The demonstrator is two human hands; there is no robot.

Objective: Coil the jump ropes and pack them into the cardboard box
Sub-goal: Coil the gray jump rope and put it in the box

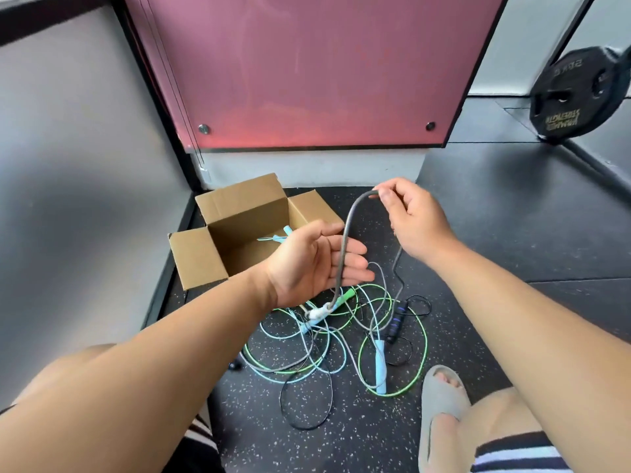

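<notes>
Head view: the right hand [416, 220] pinched the grey rope [346, 227] between thumb and fingers, held high. The rope ran down across the left hand [307, 264], whose fingers lay straight and apart, palm up. Below, tangled ropes [341, 339] lay on the floor [495, 233]. The open box [239, 206], far left, held a blue rope [278, 237].

Your left hand [317, 261] out palm-up, fingers straight, your right hand [415, 218] raised just beyond, thumb and forefinger pinching the grey rope [349, 216], both forearms extended.
</notes>
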